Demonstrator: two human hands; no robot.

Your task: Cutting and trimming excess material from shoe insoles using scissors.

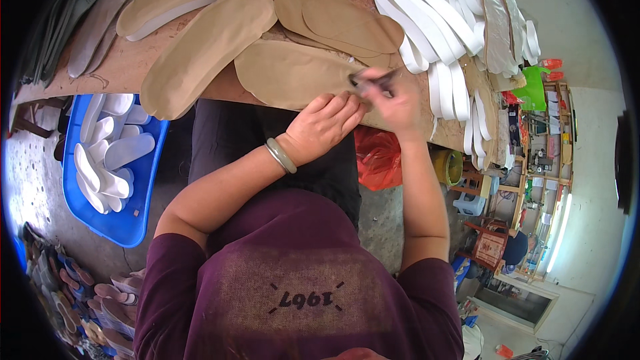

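Farthest left of the grip and lower than the table, a blue tub (151, 190) is holding white sole-shaped pieces (130, 151). Nearer on that side, a long tan piece (207, 57) is lying aslant on the table (123, 60), its lower end jutting past the edge. Next comes the tan sole-shaped piece (287, 73), lying flat directly left of the grip, its right end reaching under the hands. The left hand (325, 127) is resting its bent fingers at that piece's near edge, just left of the grip; whether they are pinching it, I cannot tell. The right hand (395, 107), blurred, is closing its fingers around a dark tool (385, 81), whose kind is unclear, at the piece's right end. Beyond, right of the grip, white strips (450, 90) are lying bunched.
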